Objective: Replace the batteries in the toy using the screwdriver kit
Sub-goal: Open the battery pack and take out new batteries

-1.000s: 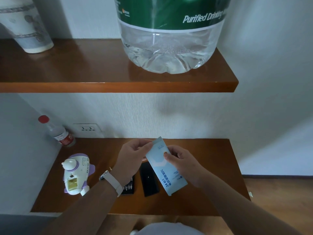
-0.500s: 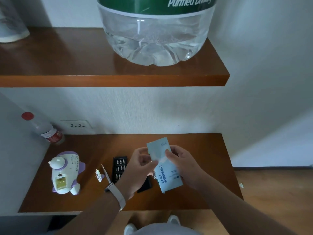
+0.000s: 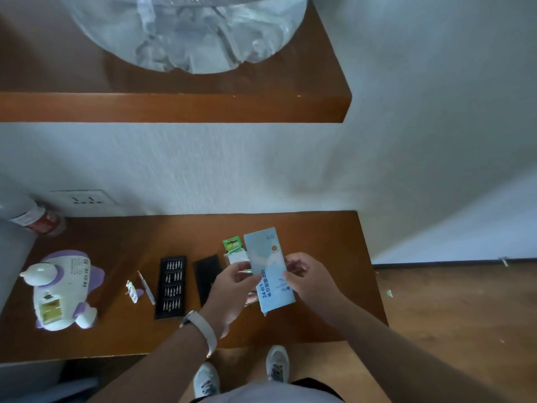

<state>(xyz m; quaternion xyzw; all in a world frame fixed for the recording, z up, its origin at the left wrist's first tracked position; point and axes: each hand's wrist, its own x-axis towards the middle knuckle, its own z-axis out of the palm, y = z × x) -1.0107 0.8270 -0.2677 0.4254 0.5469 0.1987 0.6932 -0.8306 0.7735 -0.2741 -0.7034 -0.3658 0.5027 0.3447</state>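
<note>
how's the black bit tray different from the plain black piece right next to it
The bit tray holds rows of metal bits; the black piece has a plain surface. The bit tray shows in full, while the left hand covers the black piece's near end. Both are black and lie flat side by side on the lower shelf.
</note>
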